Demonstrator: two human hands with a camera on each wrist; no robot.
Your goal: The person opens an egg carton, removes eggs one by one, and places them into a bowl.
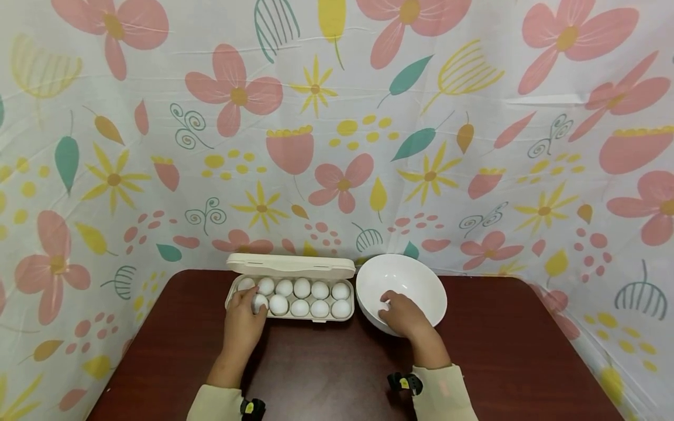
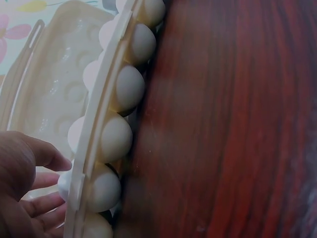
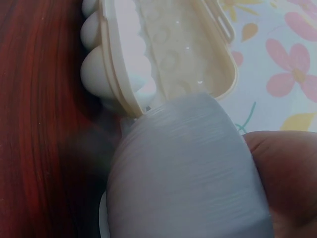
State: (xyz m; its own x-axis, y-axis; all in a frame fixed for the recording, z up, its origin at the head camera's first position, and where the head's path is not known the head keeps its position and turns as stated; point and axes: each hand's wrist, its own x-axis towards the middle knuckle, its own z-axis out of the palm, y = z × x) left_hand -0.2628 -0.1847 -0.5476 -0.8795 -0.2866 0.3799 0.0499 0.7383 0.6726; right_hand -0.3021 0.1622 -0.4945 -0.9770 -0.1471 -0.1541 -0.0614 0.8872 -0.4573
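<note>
Cream sleeves point(image 1: 217, 403) with black wristbands point(image 1: 253, 409) lie nearest, at the bottom edge of the head view. Beyond them, the left hand point(image 1: 243, 324) has its thumb and fingers curled round a white egg point(image 1: 260, 303) toward the left end of the front row in the beige egg carton point(image 1: 292, 317). Its hinged lid point(image 1: 291, 267) is tilted up behind two rows of eggs. Just right of the carton, the right hand point(image 1: 404, 316) reaches over the near rim of a white bowl point(image 1: 429, 292), fingers bent; something white shows between them, but I cannot tell whether they grip an egg or only the bowl shows through. Carton and bowl both stand on the dark red-brown tabletop point(image 1: 526, 345), against a flower-print sheet point(image 1: 368, 234).

Judging by looks, the egg should be light, stiff and smooth enough to slip, with a shell that cracks under a hard squeeze or a knock. Its exposed upper sides offer the best hold: a soft pinch at the widest part above the cup.
</note>
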